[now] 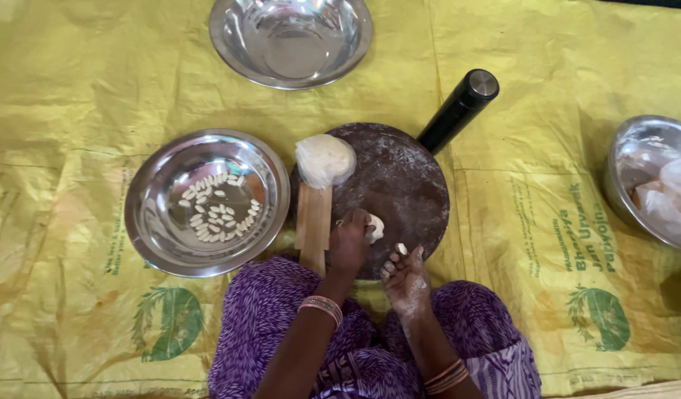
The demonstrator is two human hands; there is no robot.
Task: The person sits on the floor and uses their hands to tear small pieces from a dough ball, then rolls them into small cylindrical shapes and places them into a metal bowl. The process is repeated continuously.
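Roughly two dozen small shaped dough pieces [215, 209] lay finished in the steel plate [144, 222] at far left, as I judged the output. Next to it, a wooden grooved board [313, 222] rested against the round floured board [407, 185], with a large dough ball [324, 159] on that board's upper left edge, so most of the dough remained unworked. The left hand [349, 242] was closed around a small dough lump [375, 227] over the board. The right hand [405, 277] pinched a tiny dough bit [402, 249] between its fingertips. An empty steel bowl [291, 38] sat beyond; a black flask [459, 109] lay right of the board.
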